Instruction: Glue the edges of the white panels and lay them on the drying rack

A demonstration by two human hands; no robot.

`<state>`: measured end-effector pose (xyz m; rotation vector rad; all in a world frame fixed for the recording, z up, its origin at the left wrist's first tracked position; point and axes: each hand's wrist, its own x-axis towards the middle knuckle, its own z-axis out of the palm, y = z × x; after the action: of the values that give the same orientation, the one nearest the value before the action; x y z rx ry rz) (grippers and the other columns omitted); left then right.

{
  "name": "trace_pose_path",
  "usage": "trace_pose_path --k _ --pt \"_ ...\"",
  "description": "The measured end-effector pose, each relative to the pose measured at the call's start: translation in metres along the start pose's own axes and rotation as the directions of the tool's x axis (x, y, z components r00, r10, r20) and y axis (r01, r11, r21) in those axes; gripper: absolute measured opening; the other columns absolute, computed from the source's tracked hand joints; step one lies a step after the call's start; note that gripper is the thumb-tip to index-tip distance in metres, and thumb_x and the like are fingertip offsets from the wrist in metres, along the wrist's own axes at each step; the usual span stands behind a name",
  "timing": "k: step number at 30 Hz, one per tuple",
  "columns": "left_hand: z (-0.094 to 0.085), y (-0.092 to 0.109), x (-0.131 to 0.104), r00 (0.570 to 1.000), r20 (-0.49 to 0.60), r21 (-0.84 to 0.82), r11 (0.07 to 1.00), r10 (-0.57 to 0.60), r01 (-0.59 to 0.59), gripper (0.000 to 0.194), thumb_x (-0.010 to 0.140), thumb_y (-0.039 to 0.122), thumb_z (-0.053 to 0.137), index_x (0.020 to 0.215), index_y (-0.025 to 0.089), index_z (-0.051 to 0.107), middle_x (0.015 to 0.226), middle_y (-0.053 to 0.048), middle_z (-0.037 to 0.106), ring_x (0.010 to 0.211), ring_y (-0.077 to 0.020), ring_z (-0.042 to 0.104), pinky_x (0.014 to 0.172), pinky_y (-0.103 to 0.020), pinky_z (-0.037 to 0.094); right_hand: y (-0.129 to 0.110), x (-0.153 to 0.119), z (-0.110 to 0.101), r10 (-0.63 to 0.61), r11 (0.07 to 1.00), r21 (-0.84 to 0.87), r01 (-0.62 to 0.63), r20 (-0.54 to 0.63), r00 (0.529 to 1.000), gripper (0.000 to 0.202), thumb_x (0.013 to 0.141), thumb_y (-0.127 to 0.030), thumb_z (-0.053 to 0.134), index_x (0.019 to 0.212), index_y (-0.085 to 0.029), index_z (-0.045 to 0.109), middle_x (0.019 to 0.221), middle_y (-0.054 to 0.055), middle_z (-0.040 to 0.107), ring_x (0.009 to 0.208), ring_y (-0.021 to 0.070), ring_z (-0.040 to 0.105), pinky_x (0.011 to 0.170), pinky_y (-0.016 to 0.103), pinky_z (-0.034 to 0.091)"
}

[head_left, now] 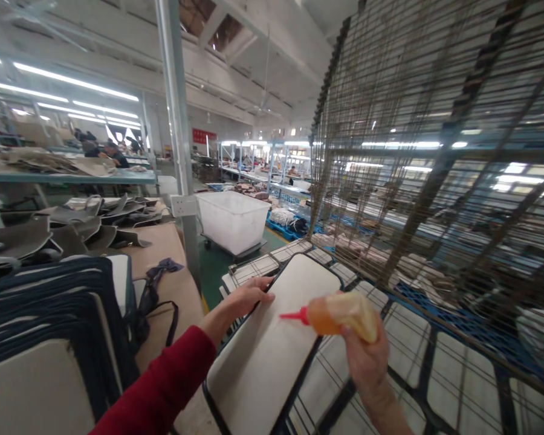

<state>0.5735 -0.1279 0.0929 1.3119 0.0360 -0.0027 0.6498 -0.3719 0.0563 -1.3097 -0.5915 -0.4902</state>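
My left hand (249,296) grips the left edge of a white panel with a dark border (272,350), its thumb on the pale face. My right hand (367,356) is wrapped around a squeeze bottle (340,314) of amber liquid with a red nozzle. Tilted on its side, the bottle points its tip left, over the panel's face. Whether the tip touches the panel, I cannot tell. Beneath the panel lies a wire rack (417,362) holding several similar bordered panels.
Raised wire rack shelves (426,121) lean up on the right. To the left, a stack of dark-edged panels (54,326) stands beside a brown tabletop (163,241) with grey pieces (81,229). A metal post (176,121) and a white bin (233,220) stand ahead.
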Motion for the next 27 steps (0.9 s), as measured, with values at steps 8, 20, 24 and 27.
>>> trace_pose_path --k 8,20,24,27 --pt "0.003 0.002 0.016 0.997 -0.075 -0.014 1.0 0.013 -0.014 0.066 0.053 0.019 0.079 0.118 0.015 0.068 0.09 -0.009 0.076 0.078 -0.026 0.069 0.071 -0.031 0.051 0.006 -0.013 -0.023 0.154 0.988 0.023 -0.153 -0.083 0.985 0.064 0.061 -0.04 0.083 0.114 -0.013 0.061 0.109 0.014 0.065 0.101 0.0297 0.063 0.091 0.042 0.05" --pt "0.005 -0.023 0.009 0.944 -0.274 0.153 0.978 0.183 -0.145 0.059 0.067 0.021 0.075 0.125 0.02 0.065 0.112 -0.006 0.072 0.099 -0.0257 0.065 0.083 -0.03 0.048 -0.026 0.018 -0.075 0.709 0.654 0.696 -0.298 -0.425 0.563 0.029 0.077 -0.042 0.068 0.099 -0.023 0.07 0.123 0.002 0.063 0.112 0.0191 0.059 0.08 0.026 0.057" --pt "0.002 -0.037 0.021 0.956 -0.22 0.177 0.972 0.193 -0.155 0.057 0.074 0.024 0.073 0.13 0.024 0.062 0.123 -0.004 0.068 0.112 -0.0267 0.06 0.09 -0.032 0.047 -0.018 0.023 -0.067 0.821 0.518 0.796 -0.313 -0.359 0.444 0.02 0.083 -0.037 0.063 0.093 -0.02 0.07 0.11 0.003 0.069 0.098 0.017 0.066 0.069 0.022 0.059" --pt "-0.003 -0.041 0.029 0.961 -0.202 0.162 0.974 0.191 -0.16 0.058 0.077 0.027 0.07 0.133 0.025 0.058 0.124 -0.004 0.067 0.114 -0.0278 0.059 0.094 -0.035 0.045 -0.01 0.028 -0.057 0.804 0.541 0.782 -0.31 -0.373 0.464 0.02 0.086 -0.037 0.06 0.088 -0.021 0.071 0.095 0.004 0.072 0.086 0.0164 0.068 0.068 0.022 0.06"
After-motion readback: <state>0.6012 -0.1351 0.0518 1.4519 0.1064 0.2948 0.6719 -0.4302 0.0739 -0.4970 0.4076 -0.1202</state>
